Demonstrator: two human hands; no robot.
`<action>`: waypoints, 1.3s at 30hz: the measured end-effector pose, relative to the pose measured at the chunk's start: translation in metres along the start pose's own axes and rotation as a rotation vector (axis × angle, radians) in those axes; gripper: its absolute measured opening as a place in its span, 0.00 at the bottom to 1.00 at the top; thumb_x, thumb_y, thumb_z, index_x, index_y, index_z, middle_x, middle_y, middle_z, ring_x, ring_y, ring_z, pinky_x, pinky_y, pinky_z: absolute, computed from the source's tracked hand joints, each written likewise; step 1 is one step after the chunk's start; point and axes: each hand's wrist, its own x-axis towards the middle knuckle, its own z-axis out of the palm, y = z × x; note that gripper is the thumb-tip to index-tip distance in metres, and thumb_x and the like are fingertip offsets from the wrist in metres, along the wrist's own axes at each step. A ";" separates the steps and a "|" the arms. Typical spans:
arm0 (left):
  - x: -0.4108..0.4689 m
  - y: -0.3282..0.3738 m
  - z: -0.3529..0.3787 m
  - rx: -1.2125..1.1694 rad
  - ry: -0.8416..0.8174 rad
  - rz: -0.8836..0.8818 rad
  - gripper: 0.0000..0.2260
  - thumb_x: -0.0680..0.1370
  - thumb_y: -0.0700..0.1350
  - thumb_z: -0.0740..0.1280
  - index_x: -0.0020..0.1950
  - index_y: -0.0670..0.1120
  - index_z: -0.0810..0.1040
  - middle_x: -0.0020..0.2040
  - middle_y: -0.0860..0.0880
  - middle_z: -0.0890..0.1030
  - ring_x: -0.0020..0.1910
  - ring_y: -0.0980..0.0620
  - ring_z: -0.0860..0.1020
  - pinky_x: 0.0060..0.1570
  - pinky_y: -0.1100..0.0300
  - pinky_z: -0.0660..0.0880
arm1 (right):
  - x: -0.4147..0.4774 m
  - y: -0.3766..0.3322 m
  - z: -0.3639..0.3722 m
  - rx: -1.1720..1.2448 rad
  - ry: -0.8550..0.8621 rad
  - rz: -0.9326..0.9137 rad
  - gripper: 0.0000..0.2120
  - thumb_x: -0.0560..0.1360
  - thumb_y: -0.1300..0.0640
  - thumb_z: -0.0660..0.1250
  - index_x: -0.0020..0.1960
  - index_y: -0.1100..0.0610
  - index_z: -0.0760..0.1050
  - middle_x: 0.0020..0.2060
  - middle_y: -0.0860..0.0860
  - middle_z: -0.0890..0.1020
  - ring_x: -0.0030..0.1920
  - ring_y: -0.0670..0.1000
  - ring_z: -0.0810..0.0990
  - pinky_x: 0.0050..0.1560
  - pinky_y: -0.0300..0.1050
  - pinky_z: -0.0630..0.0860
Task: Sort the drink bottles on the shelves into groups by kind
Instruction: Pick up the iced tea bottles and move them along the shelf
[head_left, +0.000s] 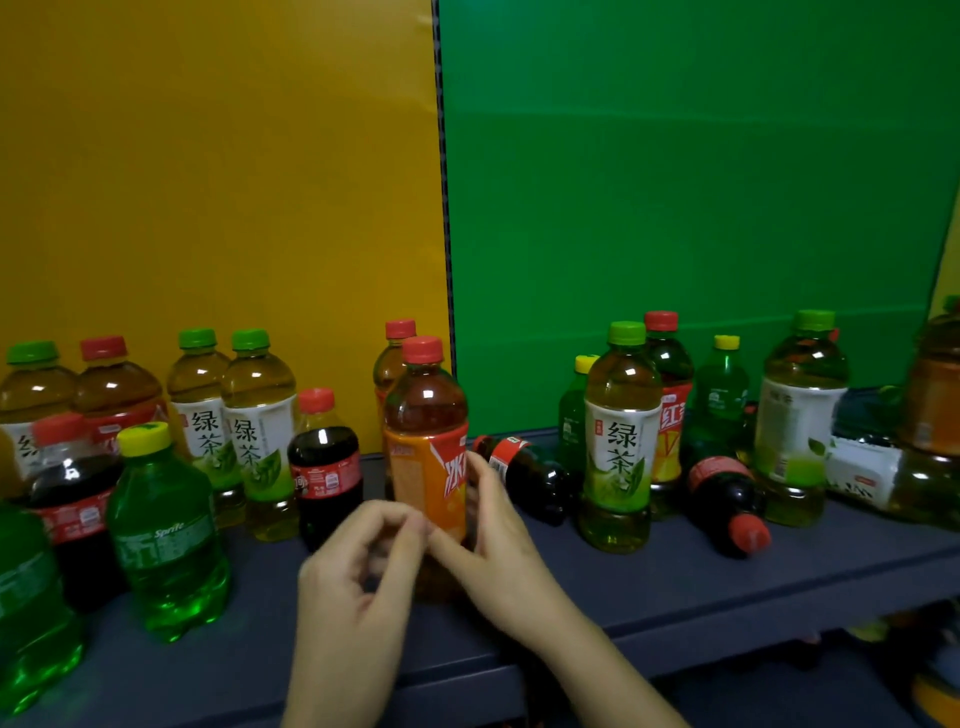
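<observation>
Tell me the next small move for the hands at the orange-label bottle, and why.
Probably lift the orange-label bottle straight up off the shelf. The right hand wraps its lower part and the left hand is at its front. It stands between an upright cola bottle and a lying cola bottle, so sliding it sideways could knock either.

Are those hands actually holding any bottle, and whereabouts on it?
The right hand holds the red-capped iced tea bottle at its orange label. The left hand curls just in front; whether it has a grip cannot be told.
</observation>
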 end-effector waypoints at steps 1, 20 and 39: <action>-0.003 -0.001 0.008 -0.007 -0.042 -0.010 0.08 0.71 0.56 0.63 0.39 0.54 0.78 0.37 0.51 0.80 0.35 0.56 0.77 0.34 0.66 0.75 | -0.008 -0.001 -0.012 -0.052 -0.008 -0.010 0.34 0.73 0.43 0.65 0.73 0.44 0.51 0.69 0.39 0.63 0.68 0.37 0.63 0.70 0.41 0.63; 0.096 -0.030 0.162 0.680 -0.269 -0.593 0.28 0.80 0.56 0.54 0.72 0.38 0.56 0.70 0.37 0.61 0.68 0.37 0.64 0.64 0.52 0.63 | -0.021 0.081 -0.278 -1.226 -0.418 -0.400 0.43 0.60 0.68 0.69 0.71 0.45 0.62 0.70 0.43 0.66 0.69 0.45 0.66 0.63 0.35 0.64; 0.089 -0.028 0.155 0.482 -0.017 -0.454 0.31 0.73 0.53 0.70 0.65 0.42 0.58 0.60 0.42 0.72 0.55 0.42 0.74 0.49 0.54 0.70 | -0.001 0.067 -0.290 -0.803 -0.104 -0.422 0.29 0.64 0.34 0.66 0.62 0.41 0.64 0.54 0.41 0.78 0.53 0.45 0.78 0.53 0.43 0.76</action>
